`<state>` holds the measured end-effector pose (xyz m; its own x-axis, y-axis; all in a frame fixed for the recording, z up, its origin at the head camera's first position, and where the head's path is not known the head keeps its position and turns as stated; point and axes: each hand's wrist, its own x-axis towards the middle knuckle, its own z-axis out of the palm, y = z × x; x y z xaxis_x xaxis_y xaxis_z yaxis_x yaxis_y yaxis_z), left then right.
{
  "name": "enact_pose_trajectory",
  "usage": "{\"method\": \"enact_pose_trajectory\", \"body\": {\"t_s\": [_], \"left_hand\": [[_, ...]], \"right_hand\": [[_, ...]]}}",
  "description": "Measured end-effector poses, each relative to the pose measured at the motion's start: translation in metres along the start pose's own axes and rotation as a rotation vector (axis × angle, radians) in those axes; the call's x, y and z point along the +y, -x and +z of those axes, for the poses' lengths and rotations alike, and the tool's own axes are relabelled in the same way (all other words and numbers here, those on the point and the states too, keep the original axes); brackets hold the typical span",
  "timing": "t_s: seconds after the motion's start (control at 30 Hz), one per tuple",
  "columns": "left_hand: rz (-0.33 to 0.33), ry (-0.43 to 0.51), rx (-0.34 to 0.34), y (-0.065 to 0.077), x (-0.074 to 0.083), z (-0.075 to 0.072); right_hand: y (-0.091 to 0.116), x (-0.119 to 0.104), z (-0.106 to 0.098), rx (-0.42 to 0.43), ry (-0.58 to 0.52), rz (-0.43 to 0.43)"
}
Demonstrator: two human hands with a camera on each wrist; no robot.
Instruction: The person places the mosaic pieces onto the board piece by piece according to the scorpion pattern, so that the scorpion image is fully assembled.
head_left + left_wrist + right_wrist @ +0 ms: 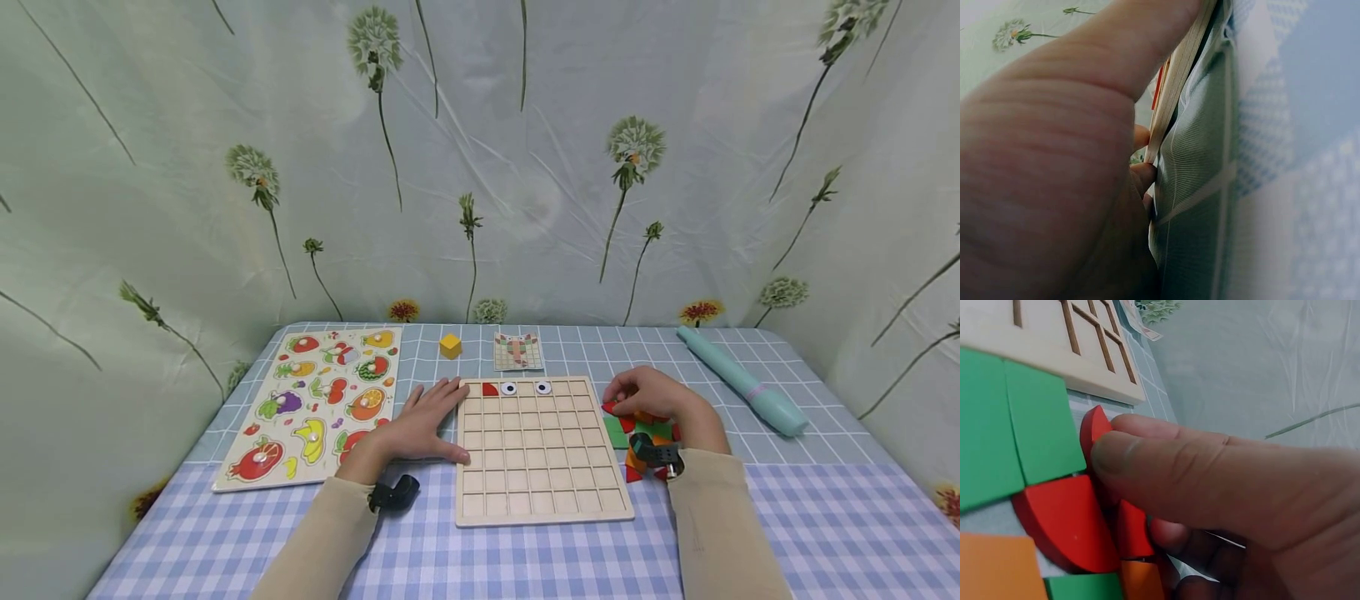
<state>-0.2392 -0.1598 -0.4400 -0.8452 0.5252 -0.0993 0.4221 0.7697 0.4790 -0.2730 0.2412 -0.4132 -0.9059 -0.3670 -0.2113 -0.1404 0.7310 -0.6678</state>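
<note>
A wooden grid board [536,458] lies in the middle of the table. Along its top row sit a red quarter-circle piece [490,389] and two eye pieces [508,388]. My left hand [423,423] rests with spread fingers at the board's left edge, touching it. To the right of the board, my right hand [654,396] pinches a red curved piece [1094,419] between thumb and finger. Beneath and beside that hand are several loose red, orange and green pieces, among them a green square [1044,419] and another red quarter-circle piece [1072,522].
A fruit picture puzzle board [251,429] lies at the left. Behind the grid board are a yellow block [450,347] and a small pattern card [517,352]. A closed turquoise umbrella-like object [742,383] lies at the far right.
</note>
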Motion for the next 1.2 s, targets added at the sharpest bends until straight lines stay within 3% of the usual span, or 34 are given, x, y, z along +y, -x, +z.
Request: {"method": "enact_pose_trajectory", "body": {"t_s": [0.57,0.7,0.97,1.2], "left_hand": [[-0.016,-0.008,-0.005,0.000,0.001,-0.001],[-0.013,-0.009,-0.002,-0.001,0.001,-0.001],[-0.010,-0.011,-0.008,-0.001,0.001,-0.001],[-0.009,-0.006,-0.008,0.000,0.001,-0.002]], "right_hand": [[-0.004,-0.005,0.000,0.102,0.073,-0.052],[-0.008,-0.011,0.003,0.129,0.038,-0.046],[-0.019,-0.024,0.015,0.274,-0.014,-0.068],[-0.028,-0.039,0.028,0.298,-0.042,-0.064]]}}
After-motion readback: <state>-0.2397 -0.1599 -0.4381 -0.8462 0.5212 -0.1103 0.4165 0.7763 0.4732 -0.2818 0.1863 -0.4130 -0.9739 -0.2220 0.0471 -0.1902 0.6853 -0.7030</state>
